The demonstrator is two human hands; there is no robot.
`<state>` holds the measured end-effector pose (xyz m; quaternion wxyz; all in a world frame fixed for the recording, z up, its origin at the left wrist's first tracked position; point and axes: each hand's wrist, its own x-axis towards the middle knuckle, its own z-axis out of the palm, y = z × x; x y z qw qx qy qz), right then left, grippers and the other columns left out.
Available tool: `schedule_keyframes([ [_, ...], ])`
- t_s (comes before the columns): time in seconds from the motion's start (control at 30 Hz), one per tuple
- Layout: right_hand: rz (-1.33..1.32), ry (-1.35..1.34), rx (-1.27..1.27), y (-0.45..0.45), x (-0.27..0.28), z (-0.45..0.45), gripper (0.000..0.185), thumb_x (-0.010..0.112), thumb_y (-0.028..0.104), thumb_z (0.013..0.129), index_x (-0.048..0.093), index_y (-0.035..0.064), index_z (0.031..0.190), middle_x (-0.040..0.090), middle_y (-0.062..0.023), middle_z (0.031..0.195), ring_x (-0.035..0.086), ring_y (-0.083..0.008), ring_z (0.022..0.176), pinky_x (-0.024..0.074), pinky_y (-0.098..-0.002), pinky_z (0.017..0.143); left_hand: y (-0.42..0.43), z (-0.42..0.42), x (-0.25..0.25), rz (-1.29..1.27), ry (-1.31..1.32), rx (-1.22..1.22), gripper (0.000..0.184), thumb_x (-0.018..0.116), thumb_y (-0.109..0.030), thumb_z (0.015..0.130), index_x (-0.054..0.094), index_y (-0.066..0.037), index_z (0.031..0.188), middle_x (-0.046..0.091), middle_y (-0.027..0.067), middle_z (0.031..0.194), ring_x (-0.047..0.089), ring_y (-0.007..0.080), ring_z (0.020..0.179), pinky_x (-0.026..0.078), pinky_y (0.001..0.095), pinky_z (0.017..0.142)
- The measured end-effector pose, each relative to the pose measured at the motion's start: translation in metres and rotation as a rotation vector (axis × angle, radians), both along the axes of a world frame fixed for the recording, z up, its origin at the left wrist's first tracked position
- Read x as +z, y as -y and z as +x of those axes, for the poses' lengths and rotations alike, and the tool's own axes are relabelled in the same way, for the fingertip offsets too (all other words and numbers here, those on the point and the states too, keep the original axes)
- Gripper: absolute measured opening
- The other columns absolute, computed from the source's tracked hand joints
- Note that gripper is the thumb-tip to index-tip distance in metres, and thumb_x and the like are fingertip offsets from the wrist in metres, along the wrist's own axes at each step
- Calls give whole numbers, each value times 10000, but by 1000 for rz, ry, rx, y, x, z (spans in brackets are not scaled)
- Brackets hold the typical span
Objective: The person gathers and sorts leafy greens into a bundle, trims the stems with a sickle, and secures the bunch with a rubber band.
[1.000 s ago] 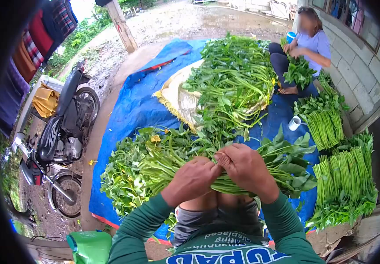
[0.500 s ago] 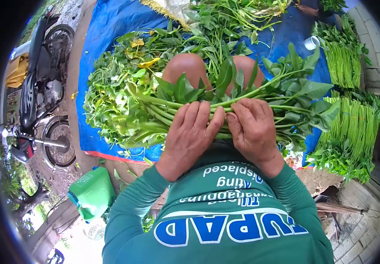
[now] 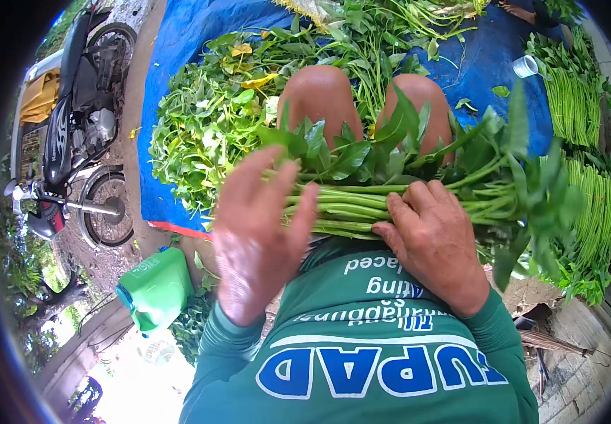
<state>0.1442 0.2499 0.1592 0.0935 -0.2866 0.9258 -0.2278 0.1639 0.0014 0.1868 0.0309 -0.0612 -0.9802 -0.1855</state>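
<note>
A bunch of long green stems point(image 3: 351, 205) with broad leaves lies across my lap, its leafy end to the right. My right hand point(image 3: 436, 237) is wrapped round the middle of the stems. At their cut end on the left, my left hand point(image 3: 259, 226) has its fingers spread and is blurred by motion. Whether its palm touches the stems is hard to tell. Beyond and to the left of my knees, a loose heap of leafy greens point(image 3: 199, 134) covers part of the blue tarp point(image 3: 153, 177).
Tied bundles of stems point(image 3: 588, 205) are stacked at the right, near a white cup point(image 3: 525, 66). At the left stand a motorcycle point(image 3: 61, 141) and a green plastic container point(image 3: 155, 290). A person's foot point(image 3: 519, 12) shows at the top right.
The view has tilted down from the tarp and the seated person to my lap. My left hand has come off the stems and opened, while the bunch has shifted right with my right hand.
</note>
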Motion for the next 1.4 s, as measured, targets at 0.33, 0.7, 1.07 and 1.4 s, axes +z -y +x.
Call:
schedule_keyframes([
  [0.33, -106, 54, 12, -4, 3, 14, 271, 862, 139, 779, 739, 8, 981, 598, -106, 930, 614, -292, 892, 542, -433, 774, 3, -8, -29, -81, 73, -105, 307, 806, -191, 904, 766, -62, 1180, 720, 145, 1240, 666, 371, 1143, 503, 492, 971],
  [0.7, -308, -70, 214, 35, 11, -16, 506, 793, 165, 846, 655, 20, 1311, 680, -112, 1125, 662, -321, 1063, 502, -468, 986, 8, -6, -45, 72, 98, -397, 321, 686, -179, 947, 733, -124, 1260, 700, 73, 1350, 564, 288, 1390, 374, 506, 1166],
  [1.07, -33, -145, 48, 25, -25, -12, 144, 744, 160, 918, 724, 73, 1030, 649, -67, 841, 673, -255, 809, 495, -424, 725, 5, -2, -43, 165, 139, -168, 272, 773, -158, 928, 703, -90, 1182, 730, 111, 1118, 691, 328, 1081, 465, 477, 996],
  [1.4, 122, -307, 177, 22, -17, -48, 144, 674, 171, 877, 720, 102, 994, 637, -98, 1018, 641, -321, 1006, 466, -474, 873, -11, -21, -34, -58, 146, -265, 198, 772, -204, 933, 769, -113, 1109, 739, 75, 1018, 709, 284, 984, 479, 461, 941],
])
